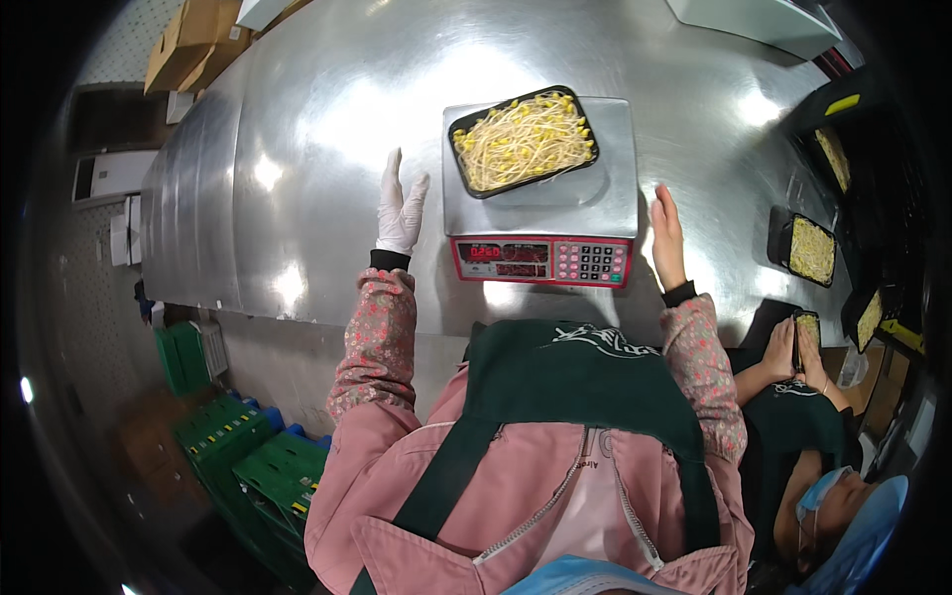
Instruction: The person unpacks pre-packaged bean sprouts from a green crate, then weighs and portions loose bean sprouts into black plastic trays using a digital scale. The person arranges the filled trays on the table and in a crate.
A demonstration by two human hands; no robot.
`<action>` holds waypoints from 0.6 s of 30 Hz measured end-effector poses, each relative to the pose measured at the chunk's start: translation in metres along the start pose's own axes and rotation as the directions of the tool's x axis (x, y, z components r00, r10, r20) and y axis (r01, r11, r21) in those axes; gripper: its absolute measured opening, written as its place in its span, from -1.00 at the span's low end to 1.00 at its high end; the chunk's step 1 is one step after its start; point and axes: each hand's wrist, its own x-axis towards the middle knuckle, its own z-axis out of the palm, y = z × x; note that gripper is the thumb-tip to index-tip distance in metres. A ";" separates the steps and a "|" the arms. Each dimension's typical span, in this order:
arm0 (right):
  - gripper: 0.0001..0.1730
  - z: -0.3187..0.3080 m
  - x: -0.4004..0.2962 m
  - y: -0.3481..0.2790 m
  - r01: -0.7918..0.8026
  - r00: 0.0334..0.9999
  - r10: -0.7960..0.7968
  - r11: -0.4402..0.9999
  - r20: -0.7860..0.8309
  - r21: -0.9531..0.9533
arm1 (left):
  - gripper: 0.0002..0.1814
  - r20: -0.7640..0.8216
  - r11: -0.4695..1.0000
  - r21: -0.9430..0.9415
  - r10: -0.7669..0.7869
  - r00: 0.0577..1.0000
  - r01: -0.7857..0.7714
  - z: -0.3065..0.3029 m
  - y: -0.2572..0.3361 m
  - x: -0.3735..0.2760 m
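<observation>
A black plastic tray heaped with soybean sprouts (524, 141) rests at a slant on the steel pan (543, 216) of a red digital scale (591, 260). The scale's display is lit in red. To the left of the pan, my left hand (401, 204), in a white glove, is held with fingers apart and nothing in it. On the other side, my bare right hand (667, 238) is beside the pan's right edge, likewise holding nothing. Neither hand touches the tray.
A stainless steel table (335, 186) spans the view. At right, a co-worker's hands (796, 353) hold a sprout tray, near another tray (812, 249) and a black crate (877, 193). Cardboard boxes (197, 44) stand far left; green crates (223, 431) are stacked below the table's left side.
</observation>
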 end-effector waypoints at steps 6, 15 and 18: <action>-0.14 0.030 -0.042 0.029 -0.319 0.947 0.300 0.856 0.113 0.408 | -0.21 0.198 0.668 -0.491 -0.540 0.818 0.559 0.034 -0.049 -0.047; -0.17 0.065 -0.043 0.039 -0.452 0.886 0.357 0.804 0.296 0.386 | -0.29 0.134 0.647 -0.498 -0.601 0.788 0.578 0.029 -0.061 -0.064; -0.17 0.119 -0.052 0.054 -0.430 0.882 0.319 0.847 0.347 0.312 | -0.27 0.208 0.507 -0.616 -0.634 0.745 0.603 -0.038 -0.110 -0.067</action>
